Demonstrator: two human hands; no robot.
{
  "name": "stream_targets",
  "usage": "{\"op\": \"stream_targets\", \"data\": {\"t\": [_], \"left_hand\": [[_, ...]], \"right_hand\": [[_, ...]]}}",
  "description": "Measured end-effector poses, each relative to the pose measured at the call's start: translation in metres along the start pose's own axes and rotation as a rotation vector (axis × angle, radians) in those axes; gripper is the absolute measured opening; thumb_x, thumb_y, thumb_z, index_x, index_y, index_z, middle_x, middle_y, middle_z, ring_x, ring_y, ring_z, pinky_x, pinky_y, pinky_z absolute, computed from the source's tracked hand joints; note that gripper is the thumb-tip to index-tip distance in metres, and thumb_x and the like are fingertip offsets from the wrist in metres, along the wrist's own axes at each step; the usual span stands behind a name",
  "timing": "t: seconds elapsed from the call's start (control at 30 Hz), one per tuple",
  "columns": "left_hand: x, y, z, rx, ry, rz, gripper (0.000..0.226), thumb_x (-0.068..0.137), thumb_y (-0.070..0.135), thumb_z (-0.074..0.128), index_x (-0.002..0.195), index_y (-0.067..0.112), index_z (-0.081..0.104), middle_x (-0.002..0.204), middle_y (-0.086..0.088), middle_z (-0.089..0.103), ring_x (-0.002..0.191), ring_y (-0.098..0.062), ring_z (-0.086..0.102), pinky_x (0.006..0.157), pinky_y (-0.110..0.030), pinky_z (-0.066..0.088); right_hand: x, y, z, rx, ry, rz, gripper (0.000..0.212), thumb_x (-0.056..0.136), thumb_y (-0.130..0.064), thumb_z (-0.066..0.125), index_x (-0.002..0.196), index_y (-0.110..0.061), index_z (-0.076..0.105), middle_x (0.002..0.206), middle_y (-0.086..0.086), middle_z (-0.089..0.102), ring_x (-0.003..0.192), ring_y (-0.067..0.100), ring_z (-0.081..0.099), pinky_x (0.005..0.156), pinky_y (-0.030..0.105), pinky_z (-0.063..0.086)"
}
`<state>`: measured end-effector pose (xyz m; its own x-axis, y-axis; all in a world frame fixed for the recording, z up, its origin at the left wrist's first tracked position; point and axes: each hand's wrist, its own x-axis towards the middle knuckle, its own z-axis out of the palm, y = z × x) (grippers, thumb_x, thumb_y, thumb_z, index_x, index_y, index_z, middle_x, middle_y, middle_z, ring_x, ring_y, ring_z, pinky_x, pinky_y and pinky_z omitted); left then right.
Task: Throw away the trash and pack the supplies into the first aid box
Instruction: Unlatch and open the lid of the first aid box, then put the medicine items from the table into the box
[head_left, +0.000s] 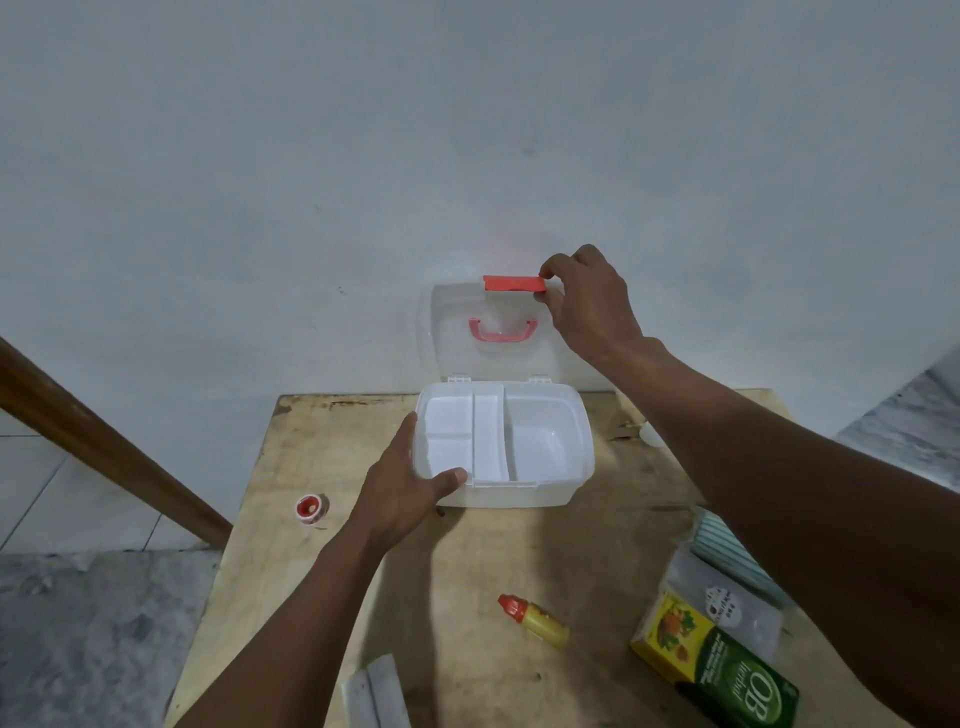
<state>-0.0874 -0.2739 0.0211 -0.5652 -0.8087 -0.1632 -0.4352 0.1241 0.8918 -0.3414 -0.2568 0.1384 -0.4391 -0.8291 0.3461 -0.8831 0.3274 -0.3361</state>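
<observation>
Closest to the camera, a flat white packet (376, 696) is seen at the table's near edge, well behind the left hand's fingers. At the centre of the work, the first aid box (509, 496) is stood open on the wooden table (311, 571), with nothing in its divided tray. Its left front corner is gripped by the left hand (410, 488), the thumb laid over the front rim and the fingers curled along the side wall, apparently so that the base is stopped from sliding. The lid (457, 332) is held upright by the right hand (587, 306), whose thumb and fingertips are pinched on the right end of the red latch (514, 283), probably so that the box is steadied fully open for packing. Just below those fingertips the red handle (502, 332) is seen on the lid. A tape roll (310, 509) is set beside the left wrist, while a red-capped yellow bottle (535, 621), a green and yellow carton (717, 670) and a striped packet (727, 556) are spread under the right forearm, all well apart from either set of fingers and not yet packed.
</observation>
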Motion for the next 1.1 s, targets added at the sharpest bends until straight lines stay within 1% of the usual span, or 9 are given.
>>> {"op": "stream_targets", "data": {"t": [0.03,0.17,0.37,0.5,0.67,0.8,0.87,0.93,1.1], "left_hand": [[0.001,0.002,0.0,-0.019,-0.013,0.005,0.077,0.07,0.045,0.079,0.137,0.043,0.04,0.127,0.02,0.057,0.116,-0.01,0.056,0.09,-0.033,0.052],[0.008,0.009,0.003,-0.029,-0.06,0.091,0.089,0.063,0.05,0.083,0.136,0.041,0.035,0.125,0.024,0.053,0.112,0.001,0.053,0.078,-0.017,0.047],[0.005,0.002,0.005,-0.011,-0.062,0.101,0.097,0.064,0.051,0.085,0.141,0.04,0.028,0.126,0.024,0.053,0.115,-0.007,0.055,0.087,-0.035,0.056],[0.002,0.001,0.006,0.03,-0.058,0.103,0.095,0.067,0.046,0.085,0.14,0.041,0.024,0.125,0.022,0.053,0.107,-0.005,0.055,0.074,-0.015,0.046],[0.002,0.001,0.01,0.053,-0.031,0.107,0.095,0.07,0.04,0.085,0.14,0.038,0.02,0.119,0.02,0.052,0.104,-0.01,0.053,0.069,-0.011,0.041],[0.004,0.001,0.01,0.026,-0.062,0.168,0.098,0.066,0.042,0.088,0.138,0.04,0.021,0.126,0.022,0.049,0.11,-0.001,0.053,0.075,-0.011,0.045],[0.006,0.0,0.012,0.013,-0.088,0.221,0.103,0.061,0.041,0.091,0.138,0.037,0.024,0.13,0.02,0.045,0.116,0.006,0.048,0.083,-0.013,0.048],[0.007,-0.002,0.013,0.002,-0.073,0.238,0.104,0.059,0.04,0.093,0.139,0.034,0.025,0.132,0.019,0.044,0.119,0.005,0.047,0.088,-0.019,0.049],[0.002,-0.007,0.017,-0.008,-0.025,0.214,0.102,0.06,0.038,0.092,0.136,0.035,0.023,0.124,0.019,0.046,0.112,0.005,0.048,0.079,-0.016,0.046]], "right_hand": [[0.0,0.0,0.0,0.004,0.001,0.0,0.022,0.096,-0.02,0.063,0.114,-0.008,0.067,0.108,0.014,0.057,0.093,0.029,0.057,0.073,0.026,0.034],[0.002,0.001,0.001,0.005,-0.006,-0.001,0.022,0.096,-0.021,0.063,0.115,-0.01,0.068,0.108,0.014,0.057,0.094,0.028,0.057,0.073,0.025,0.032],[0.006,0.003,-0.001,-0.008,-0.021,-0.007,0.022,0.096,-0.021,0.062,0.113,-0.008,0.069,0.106,0.017,0.059,0.096,0.031,0.057,0.074,0.026,0.031],[0.006,0.002,0.0,-0.025,-0.031,0.001,0.019,0.097,-0.019,0.059,0.109,-0.007,0.069,0.104,0.017,0.058,0.093,0.031,0.057,0.071,0.026,0.03],[0.003,0.001,0.001,-0.081,-0.044,-0.032,0.018,0.097,-0.012,0.056,0.111,-0.005,0.064,0.106,0.017,0.055,0.092,0.034,0.056,0.072,0.028,0.035],[-0.004,0.001,-0.001,-0.098,-0.073,-0.051,0.029,0.095,-0.005,0.058,0.123,-0.003,0.06,0.116,0.017,0.052,0.1,0.035,0.056,0.081,0.035,0.045],[-0.01,-0.001,-0.003,-0.094,-0.098,-0.049,0.038,0.094,-0.004,0.06,0.132,-0.004,0.055,0.123,0.016,0.05,0.106,0.034,0.056,0.088,0.036,0.047],[-0.017,-0.005,-0.008,-0.072,-0.125,-0.035,0.05,0.095,-0.007,0.061,0.142,-0.007,0.046,0.133,0.016,0.047,0.114,0.033,0.055,0.095,0.036,0.045],[-0.055,-0.012,-0.018,-0.018,-0.11,0.043,0.058,0.096,-0.014,0.061,0.149,-0.013,0.037,0.143,0.012,0.044,0.124,0.031,0.052,0.102,0.037,0.042]]}}
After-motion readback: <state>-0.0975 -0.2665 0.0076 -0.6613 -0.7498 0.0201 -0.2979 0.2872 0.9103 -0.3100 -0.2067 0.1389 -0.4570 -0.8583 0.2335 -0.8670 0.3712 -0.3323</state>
